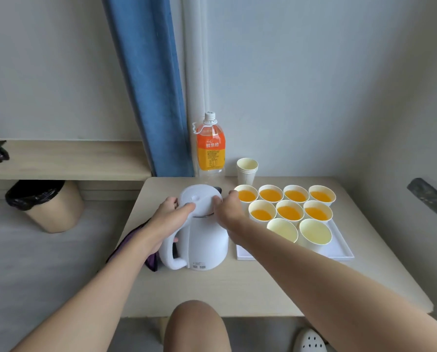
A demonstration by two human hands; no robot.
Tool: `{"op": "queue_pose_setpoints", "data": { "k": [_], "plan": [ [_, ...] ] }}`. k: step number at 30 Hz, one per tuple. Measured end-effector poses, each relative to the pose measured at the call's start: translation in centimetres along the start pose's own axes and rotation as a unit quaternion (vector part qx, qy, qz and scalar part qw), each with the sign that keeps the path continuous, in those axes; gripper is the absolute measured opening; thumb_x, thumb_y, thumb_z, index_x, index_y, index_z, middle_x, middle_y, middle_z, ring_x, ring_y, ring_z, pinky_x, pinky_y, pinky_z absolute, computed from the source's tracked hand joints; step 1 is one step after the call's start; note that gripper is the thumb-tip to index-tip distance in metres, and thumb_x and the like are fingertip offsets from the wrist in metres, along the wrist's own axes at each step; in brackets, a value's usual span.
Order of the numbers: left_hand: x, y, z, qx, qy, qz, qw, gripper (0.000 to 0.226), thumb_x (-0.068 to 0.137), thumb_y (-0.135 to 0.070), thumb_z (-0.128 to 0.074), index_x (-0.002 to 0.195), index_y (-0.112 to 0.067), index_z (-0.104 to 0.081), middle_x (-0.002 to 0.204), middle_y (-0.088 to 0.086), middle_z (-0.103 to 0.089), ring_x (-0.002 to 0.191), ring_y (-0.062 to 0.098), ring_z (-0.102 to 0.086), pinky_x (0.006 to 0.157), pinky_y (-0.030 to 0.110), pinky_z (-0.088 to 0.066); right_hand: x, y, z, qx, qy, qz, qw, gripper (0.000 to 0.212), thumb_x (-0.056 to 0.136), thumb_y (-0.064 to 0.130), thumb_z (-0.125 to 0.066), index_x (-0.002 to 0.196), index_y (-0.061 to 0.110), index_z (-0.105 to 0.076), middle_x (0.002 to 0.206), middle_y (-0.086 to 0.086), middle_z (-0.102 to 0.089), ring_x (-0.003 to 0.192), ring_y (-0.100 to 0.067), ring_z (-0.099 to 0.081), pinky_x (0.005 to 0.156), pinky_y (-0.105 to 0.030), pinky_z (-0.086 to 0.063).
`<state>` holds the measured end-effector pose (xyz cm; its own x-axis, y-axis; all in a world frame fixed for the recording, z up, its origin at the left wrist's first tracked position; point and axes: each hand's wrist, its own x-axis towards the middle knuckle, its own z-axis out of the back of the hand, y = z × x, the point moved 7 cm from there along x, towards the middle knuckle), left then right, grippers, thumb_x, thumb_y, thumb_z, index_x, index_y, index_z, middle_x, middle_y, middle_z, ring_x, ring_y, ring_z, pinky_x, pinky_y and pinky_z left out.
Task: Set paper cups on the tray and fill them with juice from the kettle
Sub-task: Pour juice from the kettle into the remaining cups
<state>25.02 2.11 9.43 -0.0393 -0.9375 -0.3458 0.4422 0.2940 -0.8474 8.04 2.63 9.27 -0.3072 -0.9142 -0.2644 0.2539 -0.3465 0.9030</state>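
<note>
A white kettle (202, 240) stands upright on the beige table, left of the white tray (339, 247). My left hand (167, 212) holds the left side of the kettle's lid (199, 198), thumb lying across the top. My right hand (228, 208) grips the lid's right edge with curled fingers. On the tray stand several paper cups: several hold orange juice (289, 212), and the two nearest me (314, 233) are empty.
An orange juice bottle (210, 146) and a stack of spare cups (247, 170) stand at the table's back edge. A purple cloth (136, 240) lies left of the kettle. A lined bin (47, 207) sits on the floor at left, under a shelf.
</note>
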Motion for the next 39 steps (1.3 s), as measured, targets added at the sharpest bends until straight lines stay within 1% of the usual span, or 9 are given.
{"op": "queue_pose_setpoints", "data": {
  "k": [5,9,14,16,19,22,27,33,39],
  "plan": [
    [-0.6,0.6,-1.5,-0.007,0.011,0.041,0.999,0.053,0.080,-0.060,-0.058,0.118,-0.025,-0.045,0.127,0.003,-0.052,0.116,0.028,-0.059,0.080,0.045,-0.061,0.1,-0.2,0.8,-0.007,-0.007,-0.019,1.000,0.044,0.102,0.035,-0.042,0.137,0.009,-0.034,0.140,-0.011,-0.045,0.124,-0.031,-0.046,0.089,-0.035,-0.038],
    [0.1,1.8,-2.6,-0.094,-0.001,0.077,0.993,0.070,0.068,-0.063,-0.044,0.127,-0.026,-0.039,0.133,0.011,-0.052,0.119,0.035,-0.059,0.099,0.058,-0.054,-1.1,-1.9,1.2,-0.051,-0.021,-0.101,0.993,0.061,0.096,0.050,-0.041,0.141,0.011,-0.029,0.140,-0.015,-0.040,0.126,-0.037,-0.044,0.099,-0.046,-0.043],
    [-0.3,3.1,-4.4,-0.203,-0.011,0.117,0.972,0.064,0.076,-0.054,-0.038,0.138,-0.036,-0.040,0.137,0.010,-0.052,0.117,0.040,-0.061,0.076,0.070,-0.055,-4.7,-4.1,-0.8,0.013,0.046,-0.101,0.994,0.066,0.094,0.058,-0.041,0.135,0.006,-0.033,0.122,-0.008,-0.061,0.105,-0.026,-0.062,0.070,-0.031,-0.041],
    [-1.8,2.9,-4.9,-0.233,0.000,0.131,0.964,0.055,0.083,-0.046,-0.037,0.135,-0.029,-0.046,0.133,0.013,-0.056,0.110,0.041,-0.063,0.065,0.066,-0.056,-5.9,-4.0,-1.2,0.020,0.070,-0.079,0.994,0.069,0.085,0.062,-0.052,0.127,0.008,-0.049,0.110,-0.003,-0.065,0.095,-0.020,-0.063,0.064,-0.029,-0.041],
    [-2.6,3.6,-5.3,-0.258,-0.002,0.136,0.957,0.039,0.096,-0.032,-0.037,0.129,-0.018,-0.054,0.120,0.015,-0.063,0.092,0.034,-0.064,0.061,0.050,-0.057,-7.0,-3.6,-1.6,0.061,0.091,-0.070,0.992,0.054,0.073,0.047,-0.071,0.112,0.011,-0.062,0.094,-0.003,-0.069,0.082,-0.016,-0.066,0.061,-0.027,-0.050],
    [-2.7,5.3,-4.5,-0.245,-0.051,0.115,0.961,0.041,0.092,-0.033,-0.034,0.123,-0.023,-0.058,0.129,0.007,-0.062,0.106,0.030,-0.061,0.065,0.041,-0.054,-7.7,-3.5,-2.0,0.071,0.073,-0.068,0.993,0.078,0.051,0.044,-0.076,0.116,0.007,-0.053,0.099,-0.013,-0.069,0.089,-0.028,-0.069,0.079,-0.043,-0.060],
    [-3.9,5.8,-4.5,-0.218,-0.057,0.034,0.974,0.030,0.098,-0.016,-0.038,0.124,-0.026,-0.049,0.126,0.007,-0.062,0.107,0.023,-0.057,0.089,0.040,-0.045,-8.6,-2.9,-0.4,0.029,0.003,0.010,1.000,0.038,0.083,0.019,-0.065,0.104,0.014,-0.034,0.097,-0.010,-0.055,0.096,-0.035,-0.063,0.083,-0.045,-0.054],
    [-3.8,5.6,-4.7,-0.225,-0.085,-0.010,0.971,0.024,0.104,-0.025,-0.042,0.127,-0.029,-0.049,0.127,0.006,-0.059,0.112,0.024,-0.056,0.080,0.033,-0.044,-9.9,-1.4,2.6,-0.007,-0.006,0.080,0.997,0.026,0.082,0.010,-0.053,0.103,0.017,-0.039,0.090,-0.007,-0.055,0.080,-0.030,-0.057,0.072,-0.041,-0.052],
    [-3.8,3.0,-5.2,-0.232,-0.058,-0.072,0.968,0.039,0.091,-0.044,-0.037,0.109,-0.017,-0.058,0.100,-0.001,-0.061,0.084,0.016,-0.053,0.065,0.031,-0.040,-11.6,3.1,8.6,-0.033,-0.010,0.103,0.994,0.026,0.073,0.017,-0.059,0.094,0.019,-0.044,0.086,-0.014,-0.058,0.071,-0.027,-0.057,0.063,-0.036,-0.048]
  ]
}}
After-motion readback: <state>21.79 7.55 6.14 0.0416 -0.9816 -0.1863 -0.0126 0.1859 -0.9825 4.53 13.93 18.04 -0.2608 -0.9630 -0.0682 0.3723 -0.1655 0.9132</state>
